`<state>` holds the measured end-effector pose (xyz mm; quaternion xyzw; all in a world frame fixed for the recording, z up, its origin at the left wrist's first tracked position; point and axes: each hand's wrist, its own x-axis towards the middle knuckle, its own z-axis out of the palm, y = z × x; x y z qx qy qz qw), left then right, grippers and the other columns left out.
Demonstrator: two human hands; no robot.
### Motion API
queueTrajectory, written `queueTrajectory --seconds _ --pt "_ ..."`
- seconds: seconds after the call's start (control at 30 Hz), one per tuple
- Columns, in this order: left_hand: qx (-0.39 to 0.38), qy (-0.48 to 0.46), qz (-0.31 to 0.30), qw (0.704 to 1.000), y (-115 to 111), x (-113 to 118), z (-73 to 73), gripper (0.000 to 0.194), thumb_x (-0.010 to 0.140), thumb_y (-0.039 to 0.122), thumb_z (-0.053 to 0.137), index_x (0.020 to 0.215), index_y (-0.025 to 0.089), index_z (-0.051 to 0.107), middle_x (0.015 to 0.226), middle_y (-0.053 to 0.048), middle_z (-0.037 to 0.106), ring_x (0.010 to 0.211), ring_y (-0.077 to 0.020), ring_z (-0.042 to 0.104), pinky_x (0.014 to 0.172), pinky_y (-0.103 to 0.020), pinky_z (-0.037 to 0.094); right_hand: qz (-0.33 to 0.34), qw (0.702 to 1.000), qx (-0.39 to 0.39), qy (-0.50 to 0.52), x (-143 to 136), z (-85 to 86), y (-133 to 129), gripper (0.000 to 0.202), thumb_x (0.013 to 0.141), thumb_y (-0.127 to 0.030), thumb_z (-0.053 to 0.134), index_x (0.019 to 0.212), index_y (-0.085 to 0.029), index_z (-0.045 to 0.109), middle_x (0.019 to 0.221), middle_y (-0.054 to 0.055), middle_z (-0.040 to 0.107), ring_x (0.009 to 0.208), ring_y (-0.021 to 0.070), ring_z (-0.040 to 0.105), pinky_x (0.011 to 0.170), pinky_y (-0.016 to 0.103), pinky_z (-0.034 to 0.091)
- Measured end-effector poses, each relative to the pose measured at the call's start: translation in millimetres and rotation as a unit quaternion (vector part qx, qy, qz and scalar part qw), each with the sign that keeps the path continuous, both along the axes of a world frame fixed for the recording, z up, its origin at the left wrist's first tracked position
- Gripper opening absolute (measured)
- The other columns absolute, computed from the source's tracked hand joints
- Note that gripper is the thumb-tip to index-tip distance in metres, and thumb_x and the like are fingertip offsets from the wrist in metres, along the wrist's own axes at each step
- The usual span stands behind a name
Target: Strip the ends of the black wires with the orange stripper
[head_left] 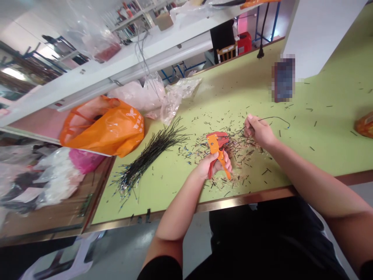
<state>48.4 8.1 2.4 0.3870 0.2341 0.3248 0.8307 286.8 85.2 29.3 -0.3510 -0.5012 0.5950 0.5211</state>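
Holding, left hand [205,165]: one orange-and-red hand-held wire stripper [214,144], head pointing away from the wearer, fingers wrapped around the handles, whose lower ends stand apart. Whether its jaws are open or closed on anything cannot be told.

Pinching, right hand [259,129]: one thin black wire [275,117], held between closed thumb and fingers. One end curves out to the right, tipped in blue; the other side points left toward the stripper's head, contact unclear.

Lying beneath and around the tool: a loose scatter of short black and copper-coloured scraps [240,149], on a yellow-green tabletop [317,128] with a metallic front edge.

Lying left of the left hand, apart from it: one long bundle of thin black wires [151,155], slanting, its nearer ends tipped in blue and silver.

Standing behind the bundle: one orange plastic carrier bag [116,130] with white print; beside it, crumpled clear plastic film [180,93].

Hanging at the far edge: one black power plug [260,53] on its cord.
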Motion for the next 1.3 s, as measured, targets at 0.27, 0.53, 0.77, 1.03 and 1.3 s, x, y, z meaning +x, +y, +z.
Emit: queueTrajectory --seconds 0.27,0.53,0.77,1.03,1.3 --pt "-0.005 0.009 0.006 1.000 2.1 -0.3 0.0 0.059 0.075 0.071 0.085 0.080 0.015 0.066 0.070 -0.005 0.064 0.068 -0.0231 0.067 0.074 -0.042 0.058 -0.001 1.000 0.002 -0.005 7.5 2.8 2.2 0.061 0.086 -0.080 0.073 0.067 -0.025 0.057 0.051 -0.004 0.044 0.050 0.0139 0.039 0.056 0.032 0.037" --pt "-0.011 0.010 -0.011 1.000 2.0 -3.0 -1.2 0.056 0.077 0.071 0.082 0.081 0.017 0.067 0.072 -0.005 0.065 0.069 -0.0237 0.067 0.078 -0.044 0.058 0.032 0.999 -0.004 -0.013 15.0 -0.7 9.4 0.061 0.089 -0.078 0.071 0.066 -0.024 0.054 0.050 -0.005 0.040 0.048 0.0131 0.035 0.054 0.031 0.035" --pt "-0.014 0.005 -0.008 1.000 0.1 1.3 -2.7 0.054 0.078 0.069 0.083 0.079 0.017 0.066 0.069 -0.004 0.065 0.067 -0.0230 0.066 0.076 -0.043 0.058 0.050 0.999 -0.001 -0.020 8.1 -1.7 3.5 0.062 0.088 -0.081 0.070 0.067 -0.024 0.056 0.051 -0.004 0.044 0.049 0.0136 0.038 0.055 0.031 0.035" --pt "-0.010 -0.012 0.000 1.000 1.0 1.0 -5.0 0.051 0.084 0.064 0.081 0.078 0.016 0.066 0.066 -0.003 0.062 0.063 -0.0206 0.064 0.071 -0.040 0.059 0.090 0.996 -0.020 -0.003 3.5 3.9 -4.9 0.060 0.089 -0.079 0.070 0.068 -0.024 0.055 0.052 -0.005 0.042 0.050 0.0137 0.037 0.054 0.030 0.033" --pt "-0.008 -0.013 -0.004 1.000 2.4 0.3 -3.2 0.051 0.084 0.065 0.081 0.080 0.016 0.066 0.068 -0.003 0.063 0.064 -0.0205 0.065 0.072 -0.040 0.059 0.078 0.996 -0.037 0.031 10.6 8.3 -0.3 0.059 0.087 -0.073 0.076 0.066 -0.024 0.052 0.051 -0.006 0.039 0.049 0.0125 0.032 0.055 0.030 0.034"
